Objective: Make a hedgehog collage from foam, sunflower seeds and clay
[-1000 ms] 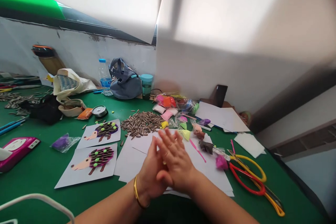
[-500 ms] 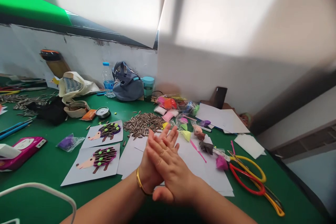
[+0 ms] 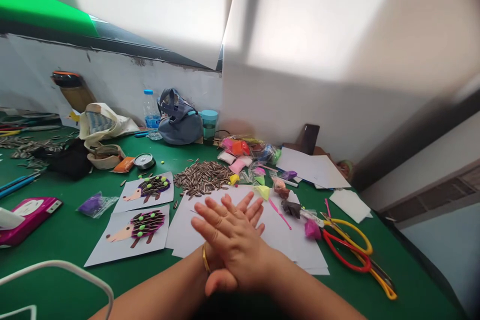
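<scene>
My right hand (image 3: pixel 236 245) lies flat across my left hand (image 3: pixel 252 206), palm against palm, over a stack of white paper (image 3: pixel 187 235). Both hands have their fingers stretched out, crossing at an angle. Whatever may be between the palms is hidden. A gold bracelet (image 3: pixel 206 259) circles my left wrist. To the left lie two paper hedgehog pictures, a nearer one (image 3: pixel 137 227) and a farther one (image 3: pixel 146 192), with seed spines and green dots. Beyond the hands is a heap of striped sunflower seeds (image 3: pixel 202 176). Beside it lie a yellow clay lump (image 3: pixel 262 191) and a pink plastic tool (image 3: pixel 280 214).
Scissors with red and yellow handles (image 3: pixel 348 250) lie at right. Several bagged clay packs (image 3: pixel 240 148) sit behind the seeds. A blue bag (image 3: pixel 180 127), a water bottle (image 3: pixel 151 115) and a teal-lidded cup (image 3: pixel 209 126) stand by the wall. A white cable (image 3: pixel 67 266) curves at front left.
My right hand has slid to the left over my left hand, and its fingers now point more to the left. The view has shifted slightly.
</scene>
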`<action>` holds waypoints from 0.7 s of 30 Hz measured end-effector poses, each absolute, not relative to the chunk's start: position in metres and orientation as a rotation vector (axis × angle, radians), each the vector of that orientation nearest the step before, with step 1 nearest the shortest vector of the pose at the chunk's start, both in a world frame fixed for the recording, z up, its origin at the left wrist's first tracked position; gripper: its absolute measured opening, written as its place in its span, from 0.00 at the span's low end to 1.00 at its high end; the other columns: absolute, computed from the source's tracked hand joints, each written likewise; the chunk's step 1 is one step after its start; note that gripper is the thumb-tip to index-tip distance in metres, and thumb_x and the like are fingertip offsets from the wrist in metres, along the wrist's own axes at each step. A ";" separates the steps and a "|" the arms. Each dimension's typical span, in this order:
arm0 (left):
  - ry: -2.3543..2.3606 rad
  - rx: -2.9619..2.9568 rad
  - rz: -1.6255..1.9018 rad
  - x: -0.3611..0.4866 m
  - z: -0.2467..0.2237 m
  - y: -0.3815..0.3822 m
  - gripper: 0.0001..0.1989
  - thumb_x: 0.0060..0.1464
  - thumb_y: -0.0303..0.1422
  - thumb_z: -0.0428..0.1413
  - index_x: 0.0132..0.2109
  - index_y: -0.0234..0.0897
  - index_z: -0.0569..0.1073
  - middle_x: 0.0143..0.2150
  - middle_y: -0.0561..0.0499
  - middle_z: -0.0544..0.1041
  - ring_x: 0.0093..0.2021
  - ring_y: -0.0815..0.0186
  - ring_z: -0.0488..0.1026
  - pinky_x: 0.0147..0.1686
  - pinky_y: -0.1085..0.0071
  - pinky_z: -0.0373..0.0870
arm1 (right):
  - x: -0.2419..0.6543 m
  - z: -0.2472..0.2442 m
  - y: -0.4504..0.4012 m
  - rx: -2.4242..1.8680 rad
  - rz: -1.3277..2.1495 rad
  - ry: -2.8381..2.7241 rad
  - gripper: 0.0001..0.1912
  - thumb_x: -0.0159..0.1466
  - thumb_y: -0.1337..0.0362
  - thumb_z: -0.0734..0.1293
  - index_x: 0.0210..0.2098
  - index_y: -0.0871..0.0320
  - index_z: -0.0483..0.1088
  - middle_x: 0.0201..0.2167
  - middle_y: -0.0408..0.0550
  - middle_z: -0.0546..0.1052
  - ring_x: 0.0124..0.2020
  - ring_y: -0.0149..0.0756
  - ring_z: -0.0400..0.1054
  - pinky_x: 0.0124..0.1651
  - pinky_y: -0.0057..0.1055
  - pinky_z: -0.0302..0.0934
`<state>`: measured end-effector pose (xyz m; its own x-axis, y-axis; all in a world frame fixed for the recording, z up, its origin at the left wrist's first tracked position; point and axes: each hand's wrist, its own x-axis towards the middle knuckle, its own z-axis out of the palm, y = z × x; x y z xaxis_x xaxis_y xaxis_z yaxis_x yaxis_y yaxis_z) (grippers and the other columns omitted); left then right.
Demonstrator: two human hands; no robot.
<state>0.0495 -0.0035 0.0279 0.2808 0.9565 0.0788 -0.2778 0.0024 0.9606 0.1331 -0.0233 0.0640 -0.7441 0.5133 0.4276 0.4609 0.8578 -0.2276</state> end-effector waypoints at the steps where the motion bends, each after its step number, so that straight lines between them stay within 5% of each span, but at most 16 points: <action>1: 0.771 1.126 1.150 0.052 0.029 -0.007 0.35 0.54 0.62 0.45 0.65 0.58 0.59 0.64 0.54 0.66 0.69 0.53 0.51 0.63 0.52 0.52 | 0.134 0.065 -0.018 -0.770 0.106 -2.527 0.48 0.60 0.37 0.63 0.70 0.47 0.38 0.69 0.45 0.51 0.70 0.49 0.43 0.72 0.51 0.34; 6: 0.501 0.745 0.815 0.035 0.049 -0.010 0.33 0.60 0.58 0.40 0.60 0.45 0.69 0.49 0.45 0.77 0.53 0.57 0.73 0.54 0.58 0.65 | 0.170 0.050 0.020 -1.122 -0.121 -2.408 0.39 0.65 0.40 0.59 0.68 0.51 0.49 0.70 0.52 0.50 0.70 0.56 0.38 0.67 0.65 0.25; 9: 0.420 0.603 0.669 0.014 0.052 -0.004 0.22 0.62 0.46 0.49 0.54 0.37 0.74 0.41 0.45 0.78 0.45 0.62 0.75 0.56 0.62 0.64 | 0.191 0.036 0.023 -1.220 -0.100 -2.383 0.40 0.64 0.43 0.62 0.68 0.53 0.50 0.70 0.55 0.51 0.70 0.58 0.37 0.65 0.68 0.28; 11: 0.457 0.624 0.651 0.006 0.047 0.000 0.17 0.58 0.34 0.58 0.53 0.35 0.74 0.48 0.43 0.77 0.49 0.62 0.75 0.57 0.64 0.63 | 0.197 0.030 0.017 -1.227 -0.023 -2.342 0.40 0.63 0.44 0.64 0.68 0.53 0.51 0.69 0.56 0.53 0.70 0.57 0.38 0.65 0.67 0.32; 14: 0.514 0.681 0.697 0.004 0.038 0.003 0.27 0.53 0.30 0.63 0.59 0.40 0.68 0.54 0.41 0.75 0.53 0.59 0.73 0.55 0.61 0.65 | 0.199 0.029 0.006 -1.149 0.137 -2.254 0.38 0.62 0.45 0.66 0.66 0.52 0.55 0.68 0.55 0.56 0.70 0.56 0.39 0.65 0.64 0.39; 17: 0.512 0.728 0.753 0.006 0.033 0.003 0.38 0.49 0.30 0.66 0.65 0.47 0.60 0.54 0.42 0.75 0.52 0.58 0.75 0.51 0.61 0.68 | 0.198 0.031 -0.002 -1.067 0.344 -2.197 0.25 0.65 0.52 0.65 0.60 0.47 0.64 0.67 0.50 0.57 0.70 0.52 0.41 0.65 0.59 0.47; 21: 0.485 0.793 0.743 0.007 0.034 0.002 0.37 0.48 0.32 0.67 0.63 0.46 0.63 0.53 0.43 0.75 0.49 0.59 0.76 0.48 0.64 0.68 | 0.195 0.029 -0.007 -1.026 0.555 -2.103 0.10 0.66 0.60 0.65 0.47 0.48 0.74 0.62 0.47 0.65 0.69 0.49 0.46 0.65 0.55 0.51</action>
